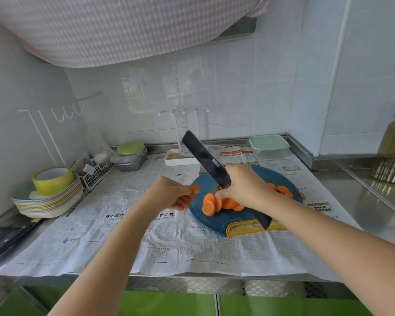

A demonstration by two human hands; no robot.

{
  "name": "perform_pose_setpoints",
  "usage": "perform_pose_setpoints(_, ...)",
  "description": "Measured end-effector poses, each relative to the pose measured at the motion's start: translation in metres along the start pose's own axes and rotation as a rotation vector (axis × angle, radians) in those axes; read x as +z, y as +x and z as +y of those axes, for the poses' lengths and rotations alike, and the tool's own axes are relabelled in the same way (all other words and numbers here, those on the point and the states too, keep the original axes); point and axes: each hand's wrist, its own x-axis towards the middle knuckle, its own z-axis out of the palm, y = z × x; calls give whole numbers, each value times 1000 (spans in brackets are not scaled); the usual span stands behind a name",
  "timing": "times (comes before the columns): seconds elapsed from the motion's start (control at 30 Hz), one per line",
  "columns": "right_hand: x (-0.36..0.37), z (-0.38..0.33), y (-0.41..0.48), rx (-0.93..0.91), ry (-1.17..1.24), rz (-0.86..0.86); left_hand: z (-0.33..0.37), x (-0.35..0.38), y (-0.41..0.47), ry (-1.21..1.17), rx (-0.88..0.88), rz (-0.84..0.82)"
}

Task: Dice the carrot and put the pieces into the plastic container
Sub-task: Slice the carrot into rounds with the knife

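Newspaper (pixel 169 247) covers the tabletop (pixel 351 201). The cutting board (pixel 214 224) lies on it right of centre, carrot slices (pixel 211 204) on it. Behind the board sit a tray (pixel 180 160), to the left, and the plastic container (pixel 269 145), to the right. Far left, a tape roll (pixel 53 180) rests on stacked plates (pixel 48 206). The right hand (pixel 244 188) holds the knife (pixel 203 156) over the board; the left hand (pixel 169 192), beside its left edge, pinches a lone slice (pixel 195 189).

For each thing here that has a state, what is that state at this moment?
Carrot: cut into round slices, not diced, lying on the cutting board.
Knife: lifted off the board, blade tilted up, gripped by the right hand.
Left hand: pinches a carrot slice.
Plastic container: lid on, behind the board.
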Motion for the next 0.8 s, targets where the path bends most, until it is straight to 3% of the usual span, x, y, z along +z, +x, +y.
perform_pose_setpoints(0.13,-10,17,0,77,83,32,-11,-2,2,81,-70,-91)
perform_pose_setpoints(0.4,-6,24,-4,53,59,59,-37,24,26,265,-8,-250)
perform_pose_setpoints(0.53,-5,28,-4,53,69,76,-47,28,33,348,2,-174)
perform_pose_setpoints(0.8,2,31,-7,56,-8,110,-48,35,40,277,-70,-49)
